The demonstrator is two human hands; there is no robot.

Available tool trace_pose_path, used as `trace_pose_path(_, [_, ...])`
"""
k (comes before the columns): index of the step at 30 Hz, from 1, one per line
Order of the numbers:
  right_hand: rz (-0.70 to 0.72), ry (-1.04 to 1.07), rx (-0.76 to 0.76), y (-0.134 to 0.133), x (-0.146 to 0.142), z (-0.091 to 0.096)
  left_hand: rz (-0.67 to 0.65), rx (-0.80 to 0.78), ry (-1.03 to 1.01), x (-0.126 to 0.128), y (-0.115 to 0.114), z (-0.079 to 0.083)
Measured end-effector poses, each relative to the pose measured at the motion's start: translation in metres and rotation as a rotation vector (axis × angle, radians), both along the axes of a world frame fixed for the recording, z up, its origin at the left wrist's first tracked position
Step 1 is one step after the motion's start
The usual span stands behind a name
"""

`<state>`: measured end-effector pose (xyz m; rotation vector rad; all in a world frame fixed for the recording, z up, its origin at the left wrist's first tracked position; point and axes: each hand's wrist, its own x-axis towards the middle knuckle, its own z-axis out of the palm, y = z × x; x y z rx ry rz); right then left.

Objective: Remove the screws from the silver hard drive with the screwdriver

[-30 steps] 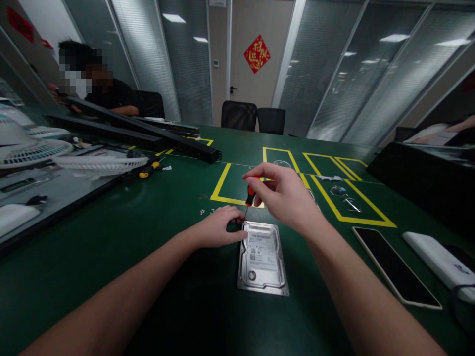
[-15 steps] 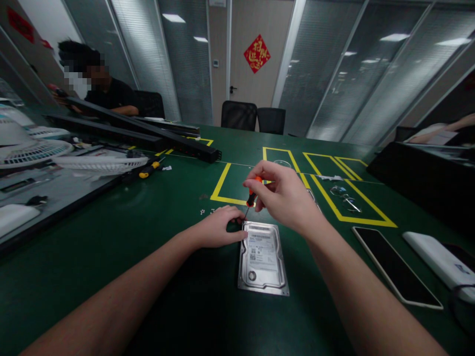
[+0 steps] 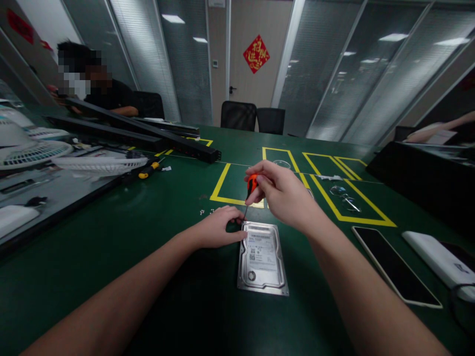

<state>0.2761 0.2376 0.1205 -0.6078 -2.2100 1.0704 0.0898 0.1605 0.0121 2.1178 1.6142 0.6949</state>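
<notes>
A silver hard drive (image 3: 264,259) with a white label lies flat on the green table, right in front of me. My left hand (image 3: 218,226) grips its upper left corner, thumb on the left edge and curled fingers by the top corner. In my right hand (image 3: 280,193) is a screwdriver (image 3: 252,186) with an orange and black handle. It stands nearly upright, its thin shaft reaching down to that same corner. The exact contact of the tip is hard to make out. Several tiny screws (image 3: 202,212) lie just beyond my left hand.
To the right lie a phone (image 3: 395,264), a white power bank (image 3: 438,259) and a pair of glasses (image 3: 346,199). A yellow-black screwdriver (image 3: 149,170), fan parts (image 3: 100,163) and long black bars (image 3: 156,133) are on the left. A person (image 3: 107,96) sits at the far left.
My right hand has turned and its fingers have shifted on the screwdriver handle, with the shaft still at the corner. The left hand and the hard drive stay put.
</notes>
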Motion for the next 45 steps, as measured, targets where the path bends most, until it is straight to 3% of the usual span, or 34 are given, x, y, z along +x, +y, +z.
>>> trace_pose_path(45, [-0.006, 0.069, 0.087, -0.0038, -0.0008, 0.0006, -0.014, 0.011, 0.004, 0.0002, -0.0001, 0.0011])
